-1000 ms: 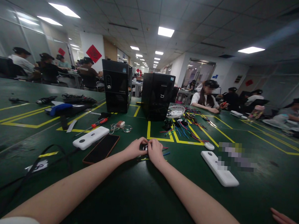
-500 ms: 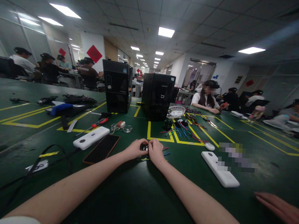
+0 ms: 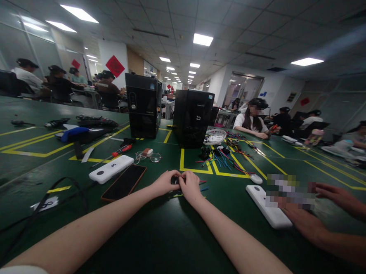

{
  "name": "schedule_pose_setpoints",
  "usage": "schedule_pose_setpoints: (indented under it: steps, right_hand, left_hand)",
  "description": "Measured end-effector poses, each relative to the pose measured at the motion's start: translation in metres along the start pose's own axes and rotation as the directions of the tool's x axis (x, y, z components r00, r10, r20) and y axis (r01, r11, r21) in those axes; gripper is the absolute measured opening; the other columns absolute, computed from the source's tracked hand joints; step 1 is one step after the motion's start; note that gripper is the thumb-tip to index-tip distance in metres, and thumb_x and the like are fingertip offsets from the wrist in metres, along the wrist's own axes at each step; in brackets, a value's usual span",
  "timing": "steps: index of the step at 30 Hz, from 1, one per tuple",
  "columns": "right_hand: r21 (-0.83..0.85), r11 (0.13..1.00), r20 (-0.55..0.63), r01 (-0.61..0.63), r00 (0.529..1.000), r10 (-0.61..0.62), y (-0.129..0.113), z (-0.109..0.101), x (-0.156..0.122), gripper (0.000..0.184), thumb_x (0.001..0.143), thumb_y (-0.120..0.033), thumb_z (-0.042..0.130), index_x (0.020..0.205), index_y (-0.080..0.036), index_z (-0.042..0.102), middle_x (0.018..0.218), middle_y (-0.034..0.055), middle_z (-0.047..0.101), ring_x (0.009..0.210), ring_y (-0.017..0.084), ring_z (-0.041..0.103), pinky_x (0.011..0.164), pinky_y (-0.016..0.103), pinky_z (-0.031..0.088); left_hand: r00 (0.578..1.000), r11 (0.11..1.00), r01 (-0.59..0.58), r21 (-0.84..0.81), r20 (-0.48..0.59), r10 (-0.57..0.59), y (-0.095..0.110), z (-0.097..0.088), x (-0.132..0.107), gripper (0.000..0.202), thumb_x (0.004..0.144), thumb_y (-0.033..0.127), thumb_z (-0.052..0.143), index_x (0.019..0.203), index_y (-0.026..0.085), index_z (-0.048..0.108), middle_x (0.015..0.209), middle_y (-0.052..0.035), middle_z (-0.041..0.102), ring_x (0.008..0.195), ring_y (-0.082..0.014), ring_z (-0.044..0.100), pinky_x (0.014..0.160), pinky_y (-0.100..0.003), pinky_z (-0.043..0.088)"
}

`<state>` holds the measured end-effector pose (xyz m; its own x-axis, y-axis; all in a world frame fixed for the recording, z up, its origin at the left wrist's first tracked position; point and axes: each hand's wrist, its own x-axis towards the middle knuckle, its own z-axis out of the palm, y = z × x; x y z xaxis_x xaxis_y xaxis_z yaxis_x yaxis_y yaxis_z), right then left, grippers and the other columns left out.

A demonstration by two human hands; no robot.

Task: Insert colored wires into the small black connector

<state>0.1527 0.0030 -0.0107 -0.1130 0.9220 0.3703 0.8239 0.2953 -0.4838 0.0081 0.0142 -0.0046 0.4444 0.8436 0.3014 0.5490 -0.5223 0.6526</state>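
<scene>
My left hand (image 3: 166,182) and my right hand (image 3: 190,183) meet over the green table, fingertips bent inward in a pinch. Between them is a small dark part (image 3: 176,180), mostly covered by the fingers, so its kind does not show. Coloured wires stick out around my right hand: a red wire (image 3: 202,181) and a blue wire (image 3: 204,189) to its right, and a yellow-green wire (image 3: 178,196) below the fingers. Left of my left hand lies a dark phone (image 3: 124,183) with an orange-brown edge, beside a white power bank (image 3: 111,169).
Two black computer cases (image 3: 143,107) stand ahead. Loose wires (image 3: 222,156) and a white basket (image 3: 215,137) are at right of centre. Glasses (image 3: 155,157), a red screwdriver (image 3: 122,150) and another white power bank (image 3: 267,206) lie around. A co-worker's hands (image 3: 308,219) reach in from the right.
My hands stay almost in place, with slight finger movement around the small part. At right, the co-worker's hands have come in over the white power bank and the blurred item.
</scene>
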Motion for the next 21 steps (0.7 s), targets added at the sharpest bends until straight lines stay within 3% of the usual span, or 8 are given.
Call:
schedule_pose_setpoints:
  steps: [6, 13, 18, 21]
  right_hand:
    - [-0.028, 0.999, -0.035, 0.030, 0.999, -0.031, -0.001, 0.003, -0.001, 0.015, 0.083, -0.018, 0.039, 0.085, -0.018, 0.054, 0.091, 0.0057, 0.056, 0.093, 0.018, 0.049, 0.086, 0.032, 0.031]
    - [0.050, 0.999, -0.107, 0.003, 0.994, 0.002, 0.000, 0.002, 0.000, 0.017, 0.086, -0.021, 0.036, 0.088, -0.019, 0.053, 0.094, 0.0053, 0.056, 0.091, 0.018, 0.048, 0.084, 0.032, 0.032]
    - [0.015, 0.977, -0.113, 0.214, 0.971, -0.211, -0.007, -0.015, -0.005, 0.019, 0.088, -0.020, 0.036, 0.094, -0.018, 0.054, 0.093, 0.0053, 0.056, 0.092, 0.017, 0.048, 0.087, 0.032, 0.032]
    - [-0.008, 0.919, 0.035, 0.394, 0.919, -0.393, -0.013, -0.029, -0.010, 0.021, 0.088, -0.019, 0.038, 0.097, -0.018, 0.057, 0.091, 0.0056, 0.057, 0.087, 0.016, 0.050, 0.081, 0.029, 0.035]
  left_hand:
    - [1.000, 1.000, -0.016, -0.005, 0.011, 0.016, -0.002, 0.002, 0.002, 0.035, 0.069, 0.026, 0.064, 0.102, 0.018, 0.059, 0.101, -0.0054, 0.065, 0.097, -0.0228, 0.057, 0.089, -0.035, 0.041]
    - [0.999, 0.998, 0.037, 0.048, 0.018, -0.038, 0.001, 0.002, 0.004, 0.034, 0.068, 0.031, 0.067, 0.098, 0.016, 0.060, 0.099, -0.0070, 0.064, 0.094, -0.0246, 0.058, 0.089, -0.038, 0.041]
    - [0.999, 0.999, 0.040, 0.016, -0.023, -0.040, -0.003, 0.002, 0.002, 0.037, 0.068, 0.028, 0.066, 0.102, 0.017, 0.058, 0.101, -0.0070, 0.064, 0.096, -0.0247, 0.057, 0.090, -0.038, 0.041]
    - [0.998, 0.999, 0.034, -0.022, -0.059, -0.036, -0.008, 0.000, 0.000, 0.038, 0.068, 0.023, 0.064, 0.105, 0.017, 0.057, 0.104, -0.0072, 0.063, 0.098, -0.0241, 0.056, 0.089, -0.037, 0.042]
